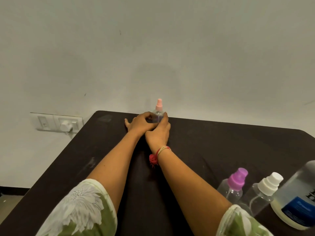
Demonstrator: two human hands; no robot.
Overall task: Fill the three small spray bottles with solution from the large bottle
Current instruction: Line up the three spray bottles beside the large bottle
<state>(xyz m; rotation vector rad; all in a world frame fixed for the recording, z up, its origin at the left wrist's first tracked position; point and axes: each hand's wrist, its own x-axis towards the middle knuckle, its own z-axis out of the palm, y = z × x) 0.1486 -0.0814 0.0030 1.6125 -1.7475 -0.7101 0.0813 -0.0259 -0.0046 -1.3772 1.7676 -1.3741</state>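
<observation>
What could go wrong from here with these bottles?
1. The pink bottle stands near the table's far edge, with the left hand and right hand around it; a slip could tip it off the back.
2. The purple bottle and white bottle stand close beside the right forearm; drawing back could knock them.

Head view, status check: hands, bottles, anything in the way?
Left hand and right hand both hold the pink-capped bottle, cap on, far table edge. Purple-capped bottle, white-capped bottle, large bottle untouched near right. Nothing blocking.
</observation>
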